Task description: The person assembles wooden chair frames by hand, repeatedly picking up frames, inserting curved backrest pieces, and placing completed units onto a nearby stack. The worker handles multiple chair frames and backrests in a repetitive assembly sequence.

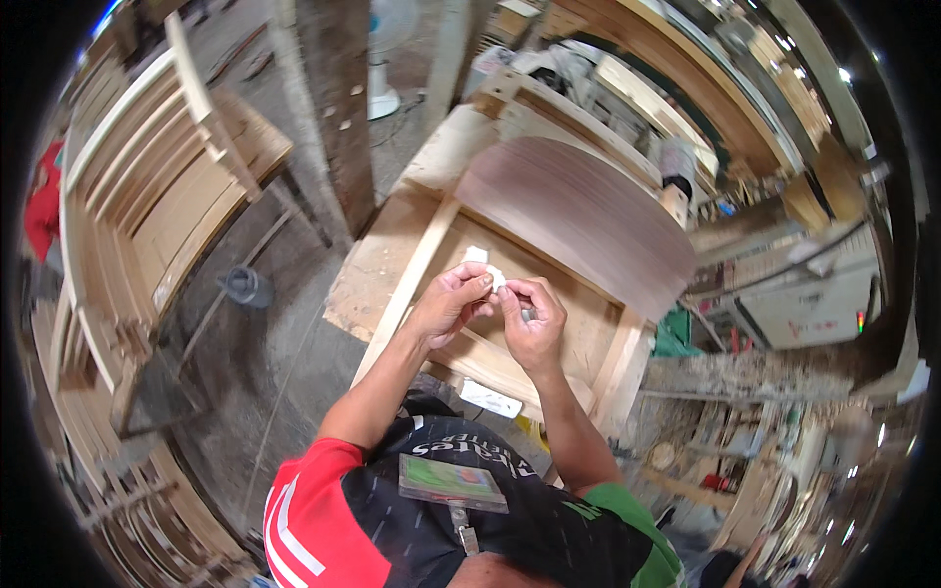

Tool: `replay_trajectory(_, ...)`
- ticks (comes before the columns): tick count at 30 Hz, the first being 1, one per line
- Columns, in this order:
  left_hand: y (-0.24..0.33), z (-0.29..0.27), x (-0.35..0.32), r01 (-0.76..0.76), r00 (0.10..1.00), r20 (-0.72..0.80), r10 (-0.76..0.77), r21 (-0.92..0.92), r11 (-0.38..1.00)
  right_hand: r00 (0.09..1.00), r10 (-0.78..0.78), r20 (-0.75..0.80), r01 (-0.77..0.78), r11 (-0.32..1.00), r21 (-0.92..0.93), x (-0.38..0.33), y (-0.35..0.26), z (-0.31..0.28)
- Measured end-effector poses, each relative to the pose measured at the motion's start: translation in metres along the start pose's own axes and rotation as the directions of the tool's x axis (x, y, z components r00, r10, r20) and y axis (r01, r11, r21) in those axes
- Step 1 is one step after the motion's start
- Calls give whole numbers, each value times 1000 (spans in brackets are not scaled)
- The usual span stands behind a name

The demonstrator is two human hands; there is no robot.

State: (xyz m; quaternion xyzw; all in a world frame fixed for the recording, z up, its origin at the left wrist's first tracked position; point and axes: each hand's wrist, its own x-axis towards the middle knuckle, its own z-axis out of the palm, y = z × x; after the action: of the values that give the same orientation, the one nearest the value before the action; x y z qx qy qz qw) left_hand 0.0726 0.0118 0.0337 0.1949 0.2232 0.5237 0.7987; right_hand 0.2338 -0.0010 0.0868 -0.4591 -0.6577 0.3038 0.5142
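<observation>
Pinching a small white piece between thumb and fingertips, the left hand sits raised over a wooden frame on the bench. Right hand is just beside it, fingers curled inward and touching the same white piece from the other side; something small and grey shows inside the right fingers, too small to identify. Both hands meet above the middle of the frame, knuckles nearly touching.

A second white scrap lies on the panel just beyond the hands. Sheet of brown sandpaper or veneer, curved, covers the far right part of the frame and overhangs its edge. White rectangular tag lies at the near edge of the bench, partly below the right forearm.

Surroundings: a slatted wooden chair frame stands to the left, well apart from the bench. Vertical wooden post rises between chair and bench. Dark grey cup-like object rests on the concrete floor near the post's base. White fan base stands on the floor farther back. Stacked timber parts and shelves crowd the right and lower left margins; detail there is blurred. Badge holder hangs on the person's chest in the lower centre.
</observation>
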Motion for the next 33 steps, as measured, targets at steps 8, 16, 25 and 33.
replay_trajectory(8,-27,-9,-44,-56,937,-152,313,822,567,926,-86,-368,-16,964,-266,-27,31,-120)
replay_trajectory(16,-2,-101,-169,200,726,-216,653,975,100,259,758,-599,-372,651,662,-29,118,-307)
replay_trajectory(25,-24,-111,-257,532,774,-624,-106,550,644,628,525,-574,-766,548,-337,-269,75,-200)
replay_trajectory(33,50,-47,-246,538,823,-545,-161,658,527,465,884,-49,-834,455,312,-359,-55,-211)
